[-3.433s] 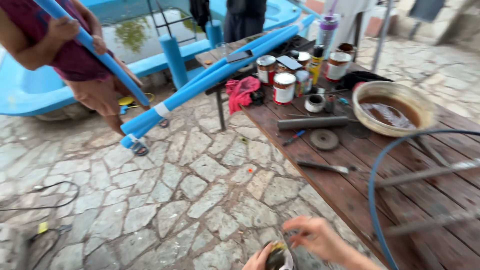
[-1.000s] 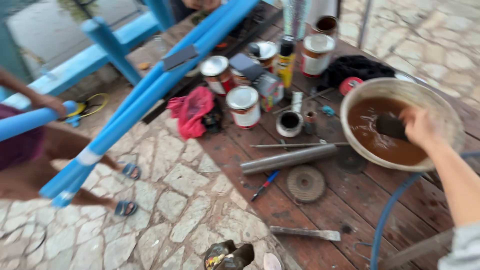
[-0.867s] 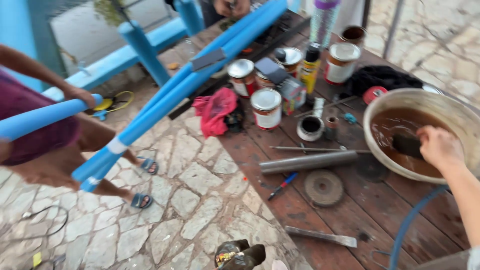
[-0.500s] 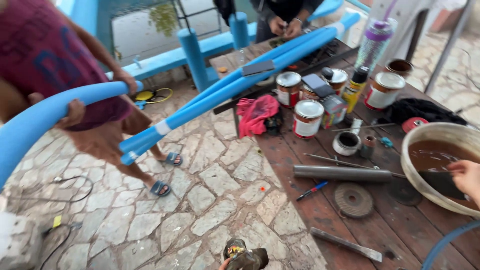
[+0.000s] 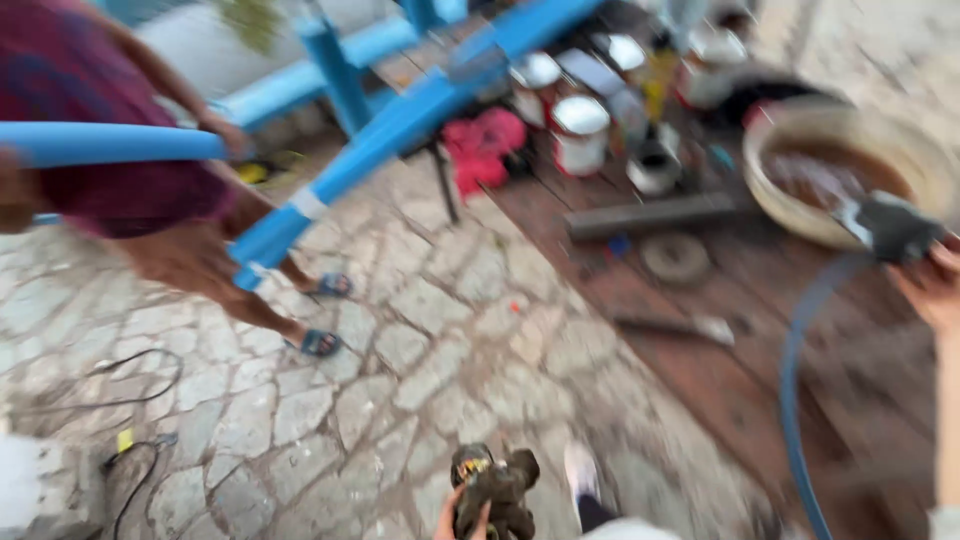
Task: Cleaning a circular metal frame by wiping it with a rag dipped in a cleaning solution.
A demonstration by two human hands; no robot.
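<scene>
My right hand (image 5: 930,285) is at the right edge, holding a dark wet rag or sponge (image 5: 890,228) lifted just out of a wide metal bowl (image 5: 770,205) of brown liquid on the wooden table (image 5: 760,380). My left hand (image 5: 462,518) is at the bottom of the view, gripping a dark paint-smeared tool (image 5: 492,485) above the stone paving. The picture is blurred by motion.
Another person in a dark red shirt (image 5: 110,190) and blue sandals holds a blue pipe (image 5: 110,143) at left. A long blue beam (image 5: 400,120) runs diagonally. Paint cans (image 5: 580,130), a red cloth (image 5: 478,145), a grey metal tube (image 5: 650,215), a disc (image 5: 676,258) and a blue hose (image 5: 800,380) lie on the table.
My right hand has lifted the dark rag out of the bowl toward me. The view swung and blurred; the other person moved closer on the left.
</scene>
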